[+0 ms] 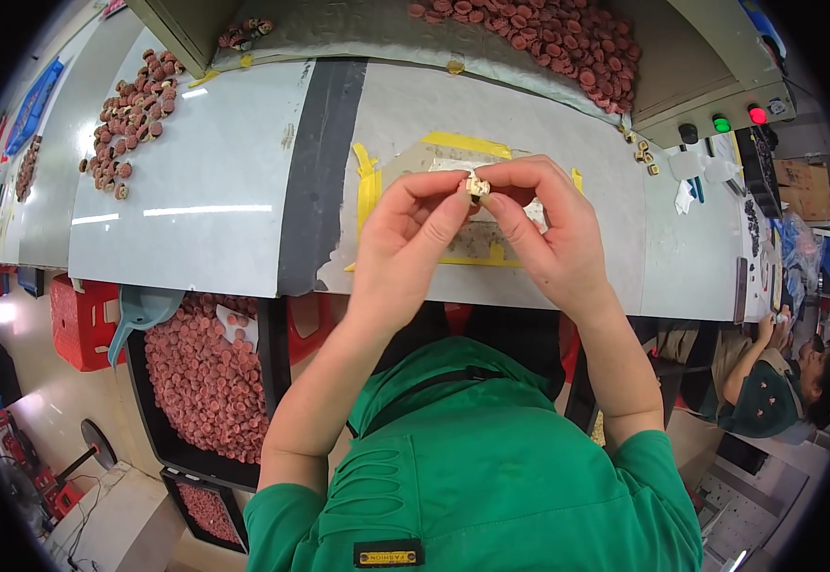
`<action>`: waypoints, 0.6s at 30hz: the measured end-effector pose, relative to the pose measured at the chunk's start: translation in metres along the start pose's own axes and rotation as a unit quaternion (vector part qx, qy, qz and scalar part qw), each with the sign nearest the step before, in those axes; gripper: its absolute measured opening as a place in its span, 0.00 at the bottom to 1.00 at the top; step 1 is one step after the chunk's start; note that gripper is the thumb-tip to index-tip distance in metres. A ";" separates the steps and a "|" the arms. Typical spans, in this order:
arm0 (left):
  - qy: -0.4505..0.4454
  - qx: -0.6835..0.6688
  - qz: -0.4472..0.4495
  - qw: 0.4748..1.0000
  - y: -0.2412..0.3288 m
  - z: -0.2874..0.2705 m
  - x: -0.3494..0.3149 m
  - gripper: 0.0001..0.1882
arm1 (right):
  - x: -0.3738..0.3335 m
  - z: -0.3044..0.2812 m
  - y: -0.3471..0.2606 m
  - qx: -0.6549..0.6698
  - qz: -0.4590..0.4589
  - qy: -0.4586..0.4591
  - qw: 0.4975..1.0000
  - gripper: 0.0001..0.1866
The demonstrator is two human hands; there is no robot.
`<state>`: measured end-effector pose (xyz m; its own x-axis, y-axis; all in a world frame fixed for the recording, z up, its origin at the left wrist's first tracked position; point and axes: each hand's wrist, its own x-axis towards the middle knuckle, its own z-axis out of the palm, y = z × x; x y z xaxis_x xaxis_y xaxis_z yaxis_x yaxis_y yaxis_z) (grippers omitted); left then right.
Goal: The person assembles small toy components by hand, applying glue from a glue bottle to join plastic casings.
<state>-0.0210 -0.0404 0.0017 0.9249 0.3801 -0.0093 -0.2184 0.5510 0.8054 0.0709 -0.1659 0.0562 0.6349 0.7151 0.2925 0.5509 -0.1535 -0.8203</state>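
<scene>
Both my hands meet over the middle of the bench, pinching one small cream piece with a dark underside (477, 188) between thumbs and fingertips. My left hand (401, 248) grips its left side, and my right hand (553, 234) its right side. The piece is partly hidden by the fingers, so its exact kind does not show. Beneath the hands lies a worn work patch (472, 231) edged with yellow tape (467, 144). Several small cream-and-dark pieces (644, 155) like it sit toward the right on the bench.
Reddish ridged caps (577, 52) are heaped at the back, under a metal housing (710, 67) with lit buttons. Small cap-topped pieces (129, 119) lie at the left. A black crate (267, 353) of caps stands below left, with a grey-blue scoop (148, 310). Another person (777, 386) works at right.
</scene>
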 end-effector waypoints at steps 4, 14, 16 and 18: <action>0.030 0.149 0.213 0.965 -0.015 0.003 -0.007 0.11 | -0.006 0.007 0.001 0.131 0.077 0.011 0.988 0.08; 0.013 0.198 0.198 0.960 -0.011 0.003 -0.008 0.11 | -0.005 -0.004 0.008 -0.121 -0.107 -0.009 0.987 0.11; -0.024 0.058 0.050 0.997 -0.001 0.003 -0.009 0.12 | -0.007 -0.007 0.004 -0.142 -0.129 0.000 0.981 0.11; -0.038 0.054 0.036 0.997 0.001 -0.001 -0.005 0.17 | 0.000 -0.011 0.002 -0.089 -0.092 -0.038 0.991 0.12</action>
<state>-0.0256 -0.0413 0.0019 0.9299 0.3562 0.0914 -0.2533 0.4401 0.8615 0.0776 -0.1735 0.0601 0.4763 0.7901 0.3858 0.7447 -0.1293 -0.6547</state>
